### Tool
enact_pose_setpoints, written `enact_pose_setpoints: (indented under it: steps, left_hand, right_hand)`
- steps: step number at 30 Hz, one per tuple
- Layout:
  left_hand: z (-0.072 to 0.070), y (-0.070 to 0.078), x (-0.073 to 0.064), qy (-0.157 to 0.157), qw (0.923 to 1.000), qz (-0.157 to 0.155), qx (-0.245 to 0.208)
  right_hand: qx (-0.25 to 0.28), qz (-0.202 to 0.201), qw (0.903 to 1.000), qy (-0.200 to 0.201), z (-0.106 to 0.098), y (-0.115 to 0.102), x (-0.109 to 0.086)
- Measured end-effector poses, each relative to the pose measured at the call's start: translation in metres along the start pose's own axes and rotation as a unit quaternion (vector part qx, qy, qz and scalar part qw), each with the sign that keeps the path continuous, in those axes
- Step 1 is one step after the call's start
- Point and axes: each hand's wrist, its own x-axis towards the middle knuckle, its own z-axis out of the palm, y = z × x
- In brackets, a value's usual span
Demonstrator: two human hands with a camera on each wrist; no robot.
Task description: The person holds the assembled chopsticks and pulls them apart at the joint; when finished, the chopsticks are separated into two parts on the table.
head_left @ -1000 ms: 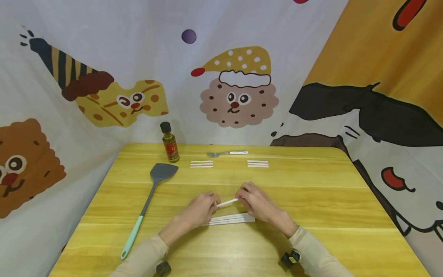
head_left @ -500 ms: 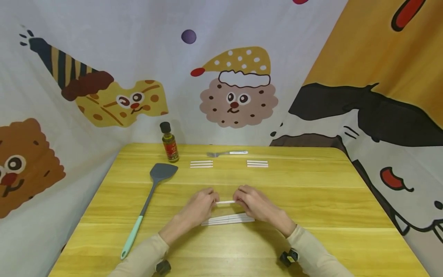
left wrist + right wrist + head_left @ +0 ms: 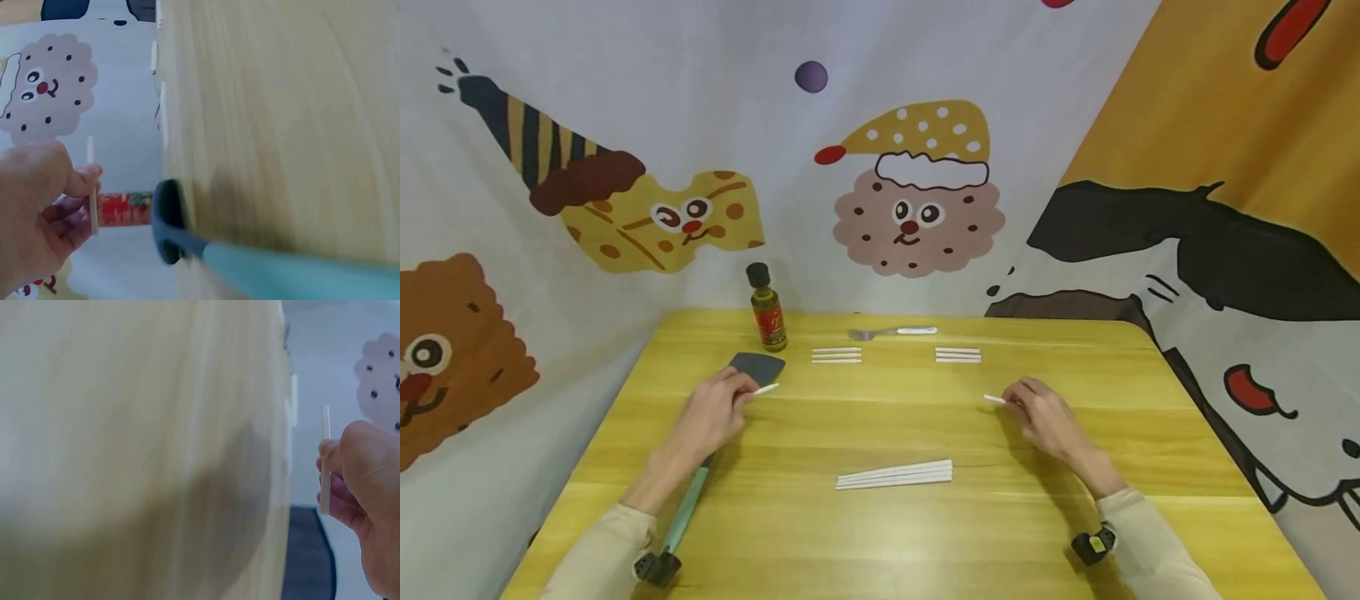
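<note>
A: Holding what, and where?

B: In the left hand (image 3: 713,412), pinching a short white stick (image 3: 766,389) between thumb and fingers, above the tabletop (image 3: 1075,367), near the dark blade of the spatula (image 3: 762,367). In the right hand (image 3: 1048,421), pinching a second short stick (image 3: 994,399) likewise, well apart from the first. Gripping near mid-length in both cases, by the wrist views.

A: More of the same kind?

B: Yes. Lying close together between the hands and nearer the person, a bundle of long white sticks (image 3: 895,475). Farther back, a left row of short sticks (image 3: 837,361) near the bottle (image 3: 770,319) and a right row of short sticks (image 3: 958,360), with a fork (image 3: 917,331) behind.

A: Expected handling?

B: Judged very light, going by thinness. Probably stiff lengthwise, yet likely to snap or splinter under bending. Cannot name the material for certain. Smooth-looking, so perhaps apt to twist in a loose pinch.

A: Best place for the hold?

B: On a short piece, pinch near the middle for balance, thumb opposite fingertips. On a long one, lift first by an outer end, away from neighbours. Press lightly: enough against turning, too little for flexing.
</note>
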Motion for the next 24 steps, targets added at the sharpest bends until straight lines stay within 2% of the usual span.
enact_pose_setpoints:
  steps: [3, 5, 9, 12, 18, 24]
  left_hand:
    - [0.004, -0.002, 0.005, -0.018, 0.9996, 0.023, -0.002]
    - [0.01, 0.002, 0.009, -0.029, 0.9993, 0.025, -0.004]
    - [0.016, 0.007, 0.017, -0.026, 0.9995, 0.018, -0.005]
    - [0.021, 0.007, 0.024, -0.028, 0.9994, 0.013, -0.019]
    - [0.029, 0.006, 0.034, -0.056, 0.9974, -0.008, -0.045]
    - [0.038, 0.007, 0.04, -0.078, 0.9963, -0.024, -0.028]
  right_hand:
    - [0.01, -0.013, 0.9994, -0.03, -0.003, -0.001, 0.011]
    - [0.016, -0.028, 0.9986, -0.043, 0.0, -0.004, 0.018]
    - [0.015, -0.025, 0.9984, -0.049, 0.005, -0.01, 0.028]
    - [0.011, -0.012, 0.9987, -0.047, 0.007, -0.009, 0.029]
    - [0.01, -0.016, 0.9987, -0.047, 0.012, -0.003, 0.027]
    - [0.012, -0.012, 0.9985, -0.052, 0.017, 0.0, 0.027]
